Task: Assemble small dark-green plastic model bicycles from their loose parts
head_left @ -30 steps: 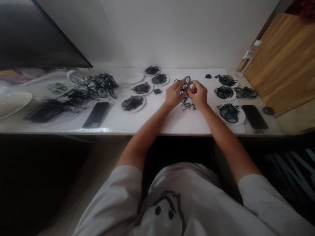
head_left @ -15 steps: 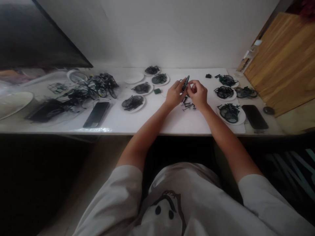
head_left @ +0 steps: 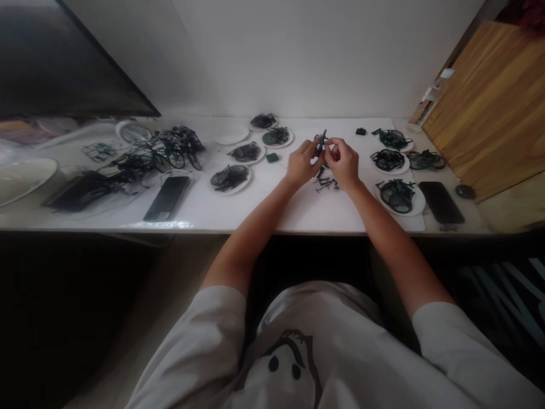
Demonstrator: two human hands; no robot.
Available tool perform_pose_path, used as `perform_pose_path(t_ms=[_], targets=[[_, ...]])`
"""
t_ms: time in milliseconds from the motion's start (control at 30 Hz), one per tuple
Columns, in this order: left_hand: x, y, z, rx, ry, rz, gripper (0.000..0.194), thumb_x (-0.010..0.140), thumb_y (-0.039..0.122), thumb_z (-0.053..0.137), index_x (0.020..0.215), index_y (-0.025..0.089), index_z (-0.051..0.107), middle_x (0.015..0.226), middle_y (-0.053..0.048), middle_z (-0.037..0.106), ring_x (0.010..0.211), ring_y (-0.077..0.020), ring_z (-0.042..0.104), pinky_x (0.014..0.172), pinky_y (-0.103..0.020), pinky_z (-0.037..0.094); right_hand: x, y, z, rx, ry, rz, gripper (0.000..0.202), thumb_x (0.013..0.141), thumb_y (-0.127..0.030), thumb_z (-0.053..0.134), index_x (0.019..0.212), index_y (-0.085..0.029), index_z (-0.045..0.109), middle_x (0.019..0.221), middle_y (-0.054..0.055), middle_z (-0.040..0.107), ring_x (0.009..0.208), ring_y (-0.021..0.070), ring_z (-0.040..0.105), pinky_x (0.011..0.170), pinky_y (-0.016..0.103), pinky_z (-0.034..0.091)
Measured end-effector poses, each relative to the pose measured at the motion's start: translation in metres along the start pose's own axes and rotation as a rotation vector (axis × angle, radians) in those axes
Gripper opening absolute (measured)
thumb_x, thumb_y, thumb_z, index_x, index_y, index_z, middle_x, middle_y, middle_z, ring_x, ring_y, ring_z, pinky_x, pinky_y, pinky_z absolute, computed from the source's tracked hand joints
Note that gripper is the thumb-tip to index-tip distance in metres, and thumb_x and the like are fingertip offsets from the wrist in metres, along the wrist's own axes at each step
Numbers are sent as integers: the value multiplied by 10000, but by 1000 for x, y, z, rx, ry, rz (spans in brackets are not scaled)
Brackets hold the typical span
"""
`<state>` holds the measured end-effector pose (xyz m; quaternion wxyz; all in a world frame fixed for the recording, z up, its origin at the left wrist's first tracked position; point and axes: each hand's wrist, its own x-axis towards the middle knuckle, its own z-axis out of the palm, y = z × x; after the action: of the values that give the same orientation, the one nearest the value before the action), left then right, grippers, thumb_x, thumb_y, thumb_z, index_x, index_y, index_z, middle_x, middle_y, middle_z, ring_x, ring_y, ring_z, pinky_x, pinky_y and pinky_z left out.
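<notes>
Near the far middle of the bench, in the head view, the left hand and the right hand meet above a white sheet. A thin dark piece, seen nearly edge-on, stands tilted between them; the left hand's fingers are closed on it. The right hand is curled, thumb and forefinger drawn together just beside the piece; whether they grip it cannot be told. Just below the hands, small loose parts lie scattered on the sheet. Left of them sit a green block and four plates bearing dark model bicycle parts, the nearest pile closest to the bench's front edge. To the right, three more loaded plates form a column, the nearest with its own pile; beside them lie a model bicycle and a phone. Farther left, a heap of model bicycles stands behind another phone.
</notes>
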<state>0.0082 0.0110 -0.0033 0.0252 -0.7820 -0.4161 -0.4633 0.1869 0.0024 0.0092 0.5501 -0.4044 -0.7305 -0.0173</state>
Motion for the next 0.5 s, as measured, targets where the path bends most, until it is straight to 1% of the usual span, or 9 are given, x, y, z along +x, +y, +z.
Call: perform_pose_path(t_ms=[200,400,500], targets=[[-1,0,1,15,14,-11,615,1167,564,396,1597,185,619,1107,-144,771,853,-189,724,798,-309,559,1,-6,-4,4,-18,17,302,1141,-514,556,1104,-249,697,701,-30,547,702,179,590,767,321,534],[-1,-1,3,-13,6,1,715,1171,638,308,1696,195,506,1138,-171,795,834,-188,719,823,-318,569,1,-4,-3,-12,-26,17,275,1144,-486,556,1118,-252,698,712,-30,556,701,177,592,773,321,537],[-1,-1,4,0,16,7,724,1171,634,303,1694,176,504,1114,-165,791,837,-191,728,822,-320,569,1,-2,-2,-31,-22,-3,245,1141,-456,568,1141,-252,703,719,-30,562,712,176,603,778,317,528]])
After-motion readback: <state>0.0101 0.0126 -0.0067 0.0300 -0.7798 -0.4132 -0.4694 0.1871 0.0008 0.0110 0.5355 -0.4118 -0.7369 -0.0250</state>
